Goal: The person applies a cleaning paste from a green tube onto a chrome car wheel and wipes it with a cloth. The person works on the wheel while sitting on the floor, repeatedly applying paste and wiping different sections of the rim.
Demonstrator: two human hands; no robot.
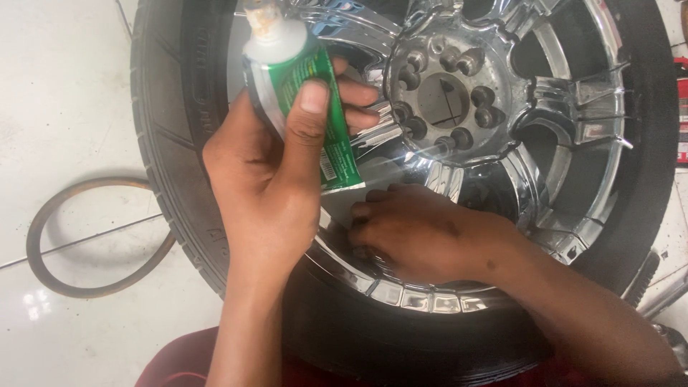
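1. Green tube (308, 107) with white neck and crusted nozzle sits at about 11 o'clock in view, nozzle pointing up to 12; it hangs over the chrome rim, above a spoke left of the hub.
2. My left hand (269, 179) is closed around the tube; thumb pressed flat on the front face, fingertips curling round from the 3 o'clock side; wrist comes in from 6 o'clock.
3. My right hand (423, 229) lies knuckles-up on the chrome rim (573, 93) at about 5 o'clock of the tube, just below its crimped tail; fingers bent down against the metal; cannot tell whether they pinch anything, the fingertips are hidden.
4. Hub (444, 93) with its ring of lug holes sits at 3 o'clock of the tube, near but not touching.
5. Black tyre (172, 143) wraps the rim; tread shows at 9 o'clock, sidewall at 6 o'clock under my forearms.
6. Brown rubber ring (43, 222) lies on the white tiled floor (64, 86) at 8 o'clock, its right side tucked against the tyre.
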